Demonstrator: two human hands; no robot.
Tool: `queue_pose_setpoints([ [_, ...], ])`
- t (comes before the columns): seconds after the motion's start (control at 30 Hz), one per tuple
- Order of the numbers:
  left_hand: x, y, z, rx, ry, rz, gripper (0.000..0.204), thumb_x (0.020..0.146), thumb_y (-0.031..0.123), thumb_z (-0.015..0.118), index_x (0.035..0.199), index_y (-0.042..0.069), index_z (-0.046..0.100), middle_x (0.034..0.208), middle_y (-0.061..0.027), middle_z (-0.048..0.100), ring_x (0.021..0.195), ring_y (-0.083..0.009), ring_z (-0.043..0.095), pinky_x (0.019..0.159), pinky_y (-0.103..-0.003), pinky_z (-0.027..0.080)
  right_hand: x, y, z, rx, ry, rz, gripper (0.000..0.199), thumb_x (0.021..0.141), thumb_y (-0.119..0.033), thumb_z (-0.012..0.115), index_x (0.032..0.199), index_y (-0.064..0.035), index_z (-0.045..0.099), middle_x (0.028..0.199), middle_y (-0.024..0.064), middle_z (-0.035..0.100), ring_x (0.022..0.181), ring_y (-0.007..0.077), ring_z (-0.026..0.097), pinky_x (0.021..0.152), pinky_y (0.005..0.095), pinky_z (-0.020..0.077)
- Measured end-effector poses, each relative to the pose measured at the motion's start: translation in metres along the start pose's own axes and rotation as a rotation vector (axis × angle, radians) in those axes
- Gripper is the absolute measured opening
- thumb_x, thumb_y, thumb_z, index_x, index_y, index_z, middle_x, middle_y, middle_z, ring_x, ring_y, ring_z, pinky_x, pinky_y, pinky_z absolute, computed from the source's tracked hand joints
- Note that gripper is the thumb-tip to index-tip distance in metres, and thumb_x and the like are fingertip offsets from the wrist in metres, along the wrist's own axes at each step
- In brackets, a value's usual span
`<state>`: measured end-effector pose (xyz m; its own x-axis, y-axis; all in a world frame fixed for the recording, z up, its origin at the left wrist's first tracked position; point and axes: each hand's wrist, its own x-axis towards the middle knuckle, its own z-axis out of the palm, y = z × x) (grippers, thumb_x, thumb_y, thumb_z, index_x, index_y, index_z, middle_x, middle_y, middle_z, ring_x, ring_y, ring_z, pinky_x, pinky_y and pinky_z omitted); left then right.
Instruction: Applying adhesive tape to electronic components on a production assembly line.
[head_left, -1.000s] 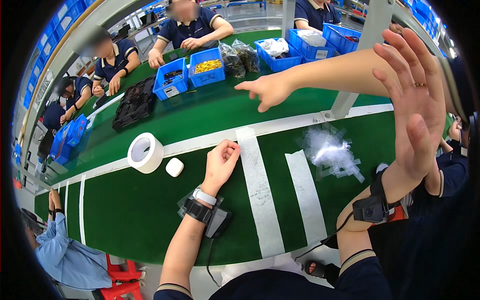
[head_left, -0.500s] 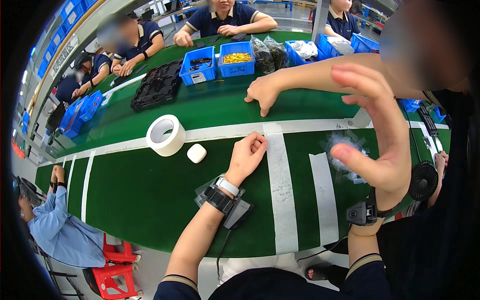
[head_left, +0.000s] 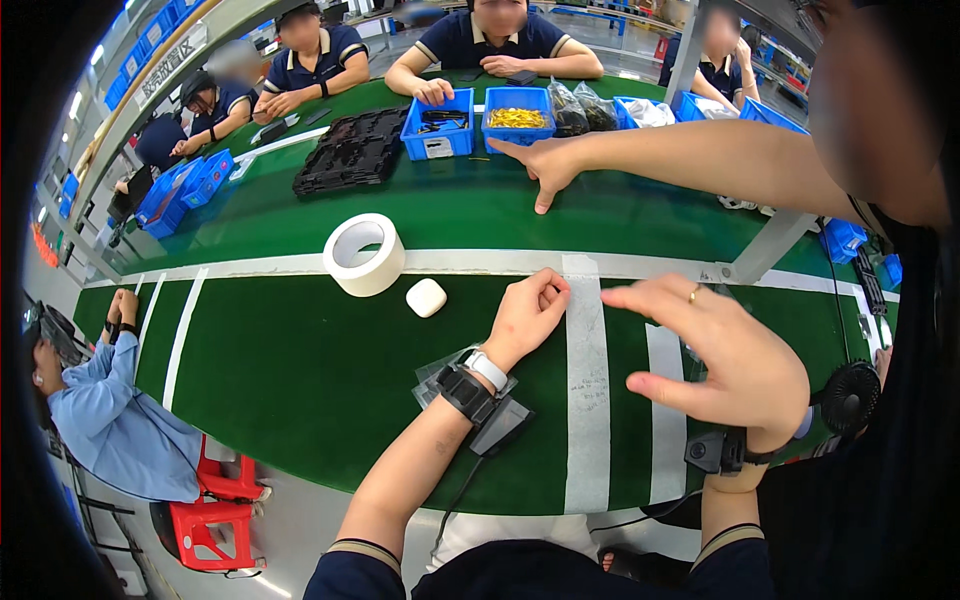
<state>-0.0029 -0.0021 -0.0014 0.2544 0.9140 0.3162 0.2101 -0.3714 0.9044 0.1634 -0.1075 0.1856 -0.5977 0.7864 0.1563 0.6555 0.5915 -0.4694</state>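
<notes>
My left hand (head_left: 532, 318) rests on the green table, fingers curled in and nothing visible in them, beside a pale tape strip (head_left: 588, 400) stuck to the surface. A white band and a black strap (head_left: 465, 393) go round that wrist. Raised above the table, my right hand (head_left: 735, 350) has its thumb and fingers spread apart, holding nothing. A small black camera (head_left: 712, 453) is strapped at its wrist. Left of my left hand lie a small white rounded case (head_left: 427, 298) and a roll of white tape (head_left: 365, 282).
Another person's hand (head_left: 550, 165) reaches in from the right, pointing near a blue bin of yellow parts (head_left: 518, 130). A blue bin of dark parts (head_left: 438, 140) and black trays (head_left: 350, 150) stand farther left. A black fan (head_left: 850, 397) is at right. People sit across the table.
My right hand has lowered and turned, its fingers now pointing left. The other person's hand now extends a finger toward the bins. The whole view has shifted; my left hand stays by the strip.
</notes>
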Motion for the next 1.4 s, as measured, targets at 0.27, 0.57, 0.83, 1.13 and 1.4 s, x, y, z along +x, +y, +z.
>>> queue_pose_setpoints([
  [0.27,-0.001,0.001,0.000,-0.026,-0.036,-0.051,0.008,0.078,0.006,0.058,0.081,-0.001,0.055,0.057,0.0019,0.048,0.050,-0.0029,0.041,0.047,-0.019,0.036,-0.020,-0.018,-0.010,-0.005,-0.131,-0.025,0.052,0.073,-0.015,0.062,0.120,-0.0021,0.044,0.100,0.0163,0.051,0.084,0.0324,0.053,0.074,0.0356,0.0431],
  [0.57,0.000,0.000,0.000,0.008,-0.009,-0.017,0.007,0.076,0.007,0.055,0.078,0.000,0.055,0.054,-0.0019,0.049,0.046,-0.0081,0.045,0.047,-0.023,0.039,-0.027,-0.027,-0.012,-0.046,-0.159,-0.052,0.056,0.073,-0.017,0.064,0.122,-0.0051,0.042,0.103,0.0152,0.050,0.087,0.0318,0.052,0.076,0.0363,0.0431],
  [0.83,-0.001,0.000,0.000,0.018,-0.029,-0.014,0.008,0.078,0.006,0.057,0.081,-0.001,0.055,0.056,0.0025,0.045,0.050,-0.0030,0.038,0.047,-0.020,0.035,-0.025,-0.027,-0.012,-0.064,-0.141,-0.025,0.054,0.074,-0.018,0.064,0.122,-0.0046,0.043,0.102,0.0154,0.050,0.087,0.0316,0.052,0.076,0.0364,0.0430],
  [1.13,0.000,0.002,-0.001,0.039,-0.009,-0.006,0.007,0.075,0.007,0.056,0.078,0.000,0.055,0.053,-0.0018,0.048,0.046,-0.0087,0.045,0.047,-0.024,0.038,-0.024,-0.024,-0.011,-0.053,-0.137,-0.027,0.052,0.075,-0.018,0.062,0.121,-0.0020,0.043,0.101,0.0158,0.050,0.086,0.0318,0.052,0.076,0.0362,0.0429],
  [1.4,-0.001,0.001,-0.001,0.016,-0.048,-0.026,0.008,0.078,0.006,0.057,0.081,-0.001,0.055,0.057,0.0024,0.046,0.050,-0.0032,0.039,0.048,-0.020,0.035,-0.028,-0.024,-0.013,-0.051,-0.155,-0.040,0.053,0.076,-0.018,0.062,0.121,-0.0017,0.042,0.100,0.0161,0.050,0.085,0.0319,0.052,0.075,0.0360,0.0431],
])
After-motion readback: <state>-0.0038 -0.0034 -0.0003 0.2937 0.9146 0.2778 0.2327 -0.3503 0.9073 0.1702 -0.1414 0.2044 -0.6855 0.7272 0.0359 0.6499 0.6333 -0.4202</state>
